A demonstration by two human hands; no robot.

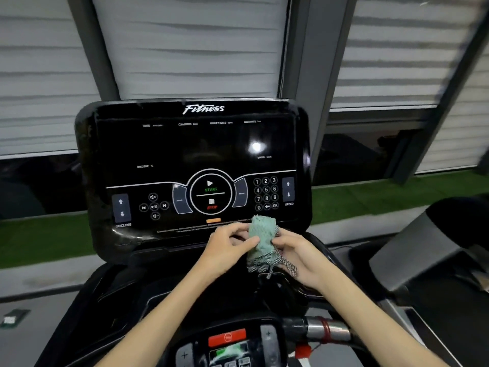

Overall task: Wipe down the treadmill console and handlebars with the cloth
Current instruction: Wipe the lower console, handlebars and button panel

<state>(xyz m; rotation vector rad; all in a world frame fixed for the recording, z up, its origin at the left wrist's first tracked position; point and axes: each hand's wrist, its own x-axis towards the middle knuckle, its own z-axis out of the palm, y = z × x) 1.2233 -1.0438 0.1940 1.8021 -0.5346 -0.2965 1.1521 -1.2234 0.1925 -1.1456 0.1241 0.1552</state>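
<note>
Where left hand meets right hand, fingers pinch the cloth.

the left hand and right hand are bare, and so are both forearms.

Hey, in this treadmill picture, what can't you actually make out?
Head view only:
Small print along the console's bottom edge: blurred, partly covered by the left hand and cloth.
Readout labels atop the screen: too small.
Lower control panel: cut off by the bottom edge.
Right hand: inner fingers hidden behind the cloth.
Handlebars: mostly out of frame.
</note>
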